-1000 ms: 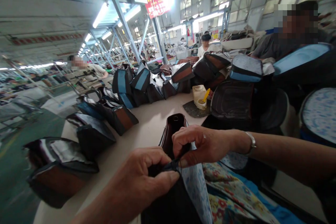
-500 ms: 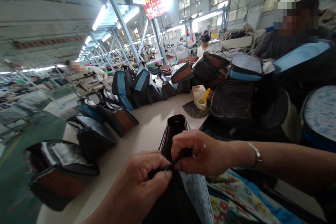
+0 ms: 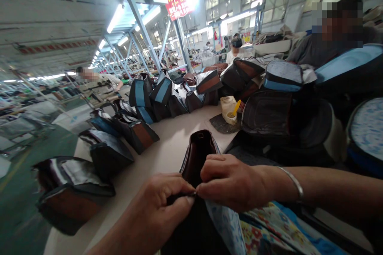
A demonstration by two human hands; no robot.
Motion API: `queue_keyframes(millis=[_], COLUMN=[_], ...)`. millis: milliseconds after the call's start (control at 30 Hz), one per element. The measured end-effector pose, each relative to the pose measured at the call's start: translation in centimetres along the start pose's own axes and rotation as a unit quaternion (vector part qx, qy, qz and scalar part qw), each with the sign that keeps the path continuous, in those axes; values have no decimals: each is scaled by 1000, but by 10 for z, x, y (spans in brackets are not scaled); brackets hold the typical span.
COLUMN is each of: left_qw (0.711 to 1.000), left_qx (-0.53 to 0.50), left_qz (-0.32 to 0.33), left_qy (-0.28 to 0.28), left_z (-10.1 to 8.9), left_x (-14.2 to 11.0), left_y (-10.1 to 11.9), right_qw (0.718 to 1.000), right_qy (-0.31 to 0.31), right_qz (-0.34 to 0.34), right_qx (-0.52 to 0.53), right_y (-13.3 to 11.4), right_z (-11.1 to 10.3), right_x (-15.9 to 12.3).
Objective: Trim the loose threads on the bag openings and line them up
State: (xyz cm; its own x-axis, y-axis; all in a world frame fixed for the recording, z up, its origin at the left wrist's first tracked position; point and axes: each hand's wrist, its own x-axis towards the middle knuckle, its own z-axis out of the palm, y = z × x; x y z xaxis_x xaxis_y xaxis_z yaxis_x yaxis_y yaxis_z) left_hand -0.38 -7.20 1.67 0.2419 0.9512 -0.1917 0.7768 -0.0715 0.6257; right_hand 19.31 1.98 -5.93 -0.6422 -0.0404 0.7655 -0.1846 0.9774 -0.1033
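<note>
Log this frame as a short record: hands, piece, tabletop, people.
left grip: thumb and finger pinching dark material of the bag
right grip: fingertips at the same spot; what they hold is hidden
piece: bag open, brown lining showing
table: more bags; white container on dark mat, yellow tool inside
people: co-worker upper right, others farther back

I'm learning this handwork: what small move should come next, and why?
I'd probably ease the right hand a little along the edge of the dark bag: the fingers of the left hand pinch that edge and could steady it, while the right hand meets them there. What the right hand grips is too small to tell.
</note>
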Motion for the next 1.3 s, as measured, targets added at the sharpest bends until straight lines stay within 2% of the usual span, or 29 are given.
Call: queue_keyframes(millis=[67,133,233,300,367,433,500,600,733,833,967,1133,1200,1300], left_qw=[998,995,995,997,998,994,990,987,997,995,988,987,987,979], left_qx=[-31,-46,-29,0,38,75,96,107,39,-31,-8,29,46,88], left_qz=[-16,-23,-21,-3,37,77,102,112,55,43,93,93,102,168], left_qy=[-48,-81,-94,-74,-31,11,31,30,-38,-85,-119,-128,-116,-73], left_z=[-6,-8,-4,1,7,12,16,16,-1,-19,-30,-24,-17,-5], left_x=[0,1,2,0,-1,-2,-2,0,0,0,4,5,4,5], left_y=[-4,-9,-11,-9,-5,-2,-2,-6,-13,-15,-12,-9,-16,-37], right_qw=[995,991,996,997,982,965,962,971,975,954,929,947,960,977], right_qy=[-29,-28,-37,-34,-29,-63,-125,-165,-127,-121,-153,-161,-140,-119], right_qz=[-54,-61,-61,-19,82,153,147,70,26,75,160,141,125,91], right_qx=[-82,-120,-56,64,167,203,194,161,182,264,297,240,206,154], right_y=[3,4,3,1,0,2,5,12,18,18,15,10,10,11], right_z=[3,7,2,-8,-19,-28,-30,-22,-14,-18,-24,-11,-1,12], right_x=[-6,-12,-13,-9,-3,4,9,9,5,6,9,7,4,2])
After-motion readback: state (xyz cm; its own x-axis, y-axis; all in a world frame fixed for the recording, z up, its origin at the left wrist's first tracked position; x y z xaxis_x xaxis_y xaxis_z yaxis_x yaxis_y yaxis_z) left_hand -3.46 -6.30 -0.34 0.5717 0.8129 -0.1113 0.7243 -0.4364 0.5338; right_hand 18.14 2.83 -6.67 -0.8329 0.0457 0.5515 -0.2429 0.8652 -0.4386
